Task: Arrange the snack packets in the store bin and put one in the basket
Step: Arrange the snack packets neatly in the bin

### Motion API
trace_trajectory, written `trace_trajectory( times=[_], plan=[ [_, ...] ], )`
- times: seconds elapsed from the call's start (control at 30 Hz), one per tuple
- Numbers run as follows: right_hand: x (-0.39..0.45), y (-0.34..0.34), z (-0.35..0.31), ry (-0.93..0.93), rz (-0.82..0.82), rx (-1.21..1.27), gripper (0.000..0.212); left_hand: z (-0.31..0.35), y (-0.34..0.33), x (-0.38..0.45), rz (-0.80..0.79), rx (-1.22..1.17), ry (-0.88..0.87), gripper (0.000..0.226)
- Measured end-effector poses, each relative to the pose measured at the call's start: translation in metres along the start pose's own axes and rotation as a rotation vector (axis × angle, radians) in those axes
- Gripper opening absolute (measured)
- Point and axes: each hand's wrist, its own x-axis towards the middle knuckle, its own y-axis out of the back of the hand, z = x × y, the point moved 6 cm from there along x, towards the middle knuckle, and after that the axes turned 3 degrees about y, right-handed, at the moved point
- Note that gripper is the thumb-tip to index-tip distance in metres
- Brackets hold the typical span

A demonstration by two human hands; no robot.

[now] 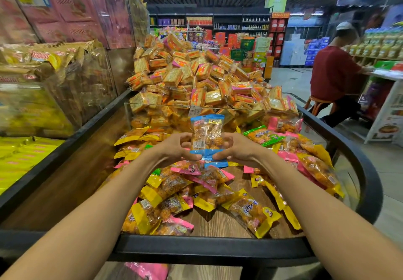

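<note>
The store bin [368, 183] is a wood-floored display table with a curved black rim; it fills the centre of the view. A clear divider panel [157, 114] crosses the bin and splits it into a far and a near compartment. The far compartment holds a tall heap of orange cracker packets [196, 77], which rises well above the divider. The near compartment holds loose snack packets [250, 212] with yellow, pink and green ends, lying flat and overlapping on the wood floor. To the left of the bin, clear acrylic bins [82, 88] hold yellow and pink packaged goods. To the right, across the aisle, a seated person in a red shirt [333, 72] faces a shelf. A pink packet [148, 270] lies below the near rim, partly hidden.

Both forearms extend over the near rim to the middle of the near compartment. The left hand [176, 149] and the right hand [237, 149] together hold two blue-ended snack packets [207, 136], upright and side by side, above the loose packets. The fingers of each hand curl round the outer edge of the pair, and both thumbs pinch the lower blue seal. The barcode on the left packet faces the camera.
</note>
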Motion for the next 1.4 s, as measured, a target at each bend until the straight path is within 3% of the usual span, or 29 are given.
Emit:
trace_trajectory(
  times=[0.13, 0.2, 0.27, 0.33, 0.43, 0.53, 0.6, 0.7, 0.8, 0.9, 1.03, 1.17, 1.4],
  plan=[
    [0.005, -0.003, 0.0, -0.003, -0.021, 0.128, 0.073, -0.002, 0.002, 0.003, -0.012, 0.026, -0.046, 0.066],
    [0.006, 0.0, 0.0, 0.029, 0.029, 0.123, 0.061, 0.0, 0.003, 0.002, 0.064, 0.129, -0.084, 0.06],
    [0.001, 0.007, -0.006, 0.113, 0.143, -0.015, 0.061, 0.006, 0.006, 0.003, 0.191, 0.197, -0.172, 0.068],
    [0.0, 0.01, -0.012, 0.222, 0.23, -0.184, 0.065, 0.012, 0.008, 0.002, 0.278, 0.16, -0.28, 0.06],
    [-0.003, -0.001, -0.019, 0.34, 0.248, -0.315, 0.06, 0.01, -0.002, 0.005, 0.202, -0.007, -0.253, 0.051],
    [-0.001, -0.022, -0.019, 0.395, 0.112, -0.384, 0.065, 0.008, -0.009, 0.005, 0.113, -0.166, -0.182, 0.048],
    [-0.002, -0.027, -0.02, 0.409, 0.081, -0.376, 0.052, 0.006, -0.006, 0.007, 0.119, -0.183, -0.158, 0.046],
    [-0.002, -0.008, -0.025, 0.446, 0.325, -0.303, 0.025, 0.003, -0.001, 0.011, 0.139, -0.187, -0.129, 0.042],
    [-0.002, 0.018, -0.024, 0.372, 0.521, -0.236, 0.028, 0.002, -0.007, 0.01, 0.066, -0.167, -0.095, 0.038],
    [0.003, 0.025, -0.014, 0.244, 0.482, -0.115, 0.039, 0.003, -0.018, 0.004, -0.056, -0.141, -0.066, 0.033],
    [0.004, 0.016, -0.016, 0.282, 0.445, -0.101, 0.022, 0.005, -0.026, 0.0, -0.15, -0.122, -0.061, 0.034],
    [0.001, 0.016, -0.018, 0.361, 0.468, -0.124, 0.022, 0.007, -0.021, 0.005, -0.075, -0.089, -0.103, 0.047],
    [0.001, 0.007, -0.016, 0.343, 0.4, -0.137, 0.035, 0.006, -0.007, 0.007, 0.136, -0.048, -0.201, 0.034]
  ],
)
